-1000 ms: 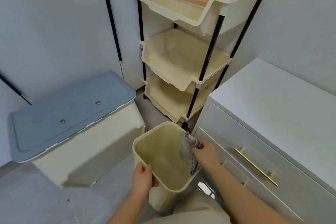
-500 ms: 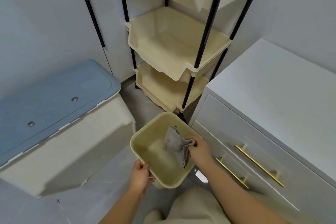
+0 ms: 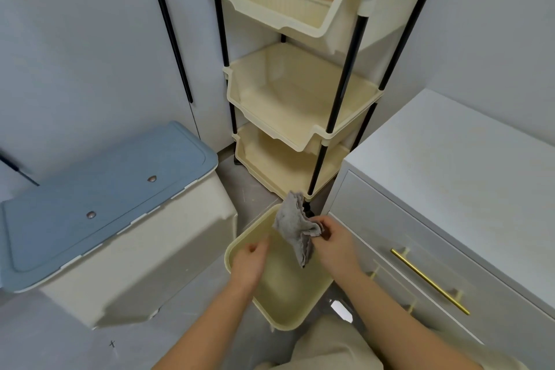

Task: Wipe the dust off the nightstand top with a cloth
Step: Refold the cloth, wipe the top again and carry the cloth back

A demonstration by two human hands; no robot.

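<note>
I pinch cloth (image 3: 295, 227) in right hand (image 3: 335, 242) over bin (image 3: 288, 323); left hand (image 3: 250, 260) loose, empty; nightstand top (image 3: 450, 165) unwiped

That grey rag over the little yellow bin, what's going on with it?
A person is crouched over a small cream bin on the floor. The right hand pinches a crumpled grey cloth and holds it above the bin's opening, while the left hand is at the bin's near rim. The white nightstand stands just to the right, its top bare and not yet touched by the cloth, so the wiping has not started.
</note>
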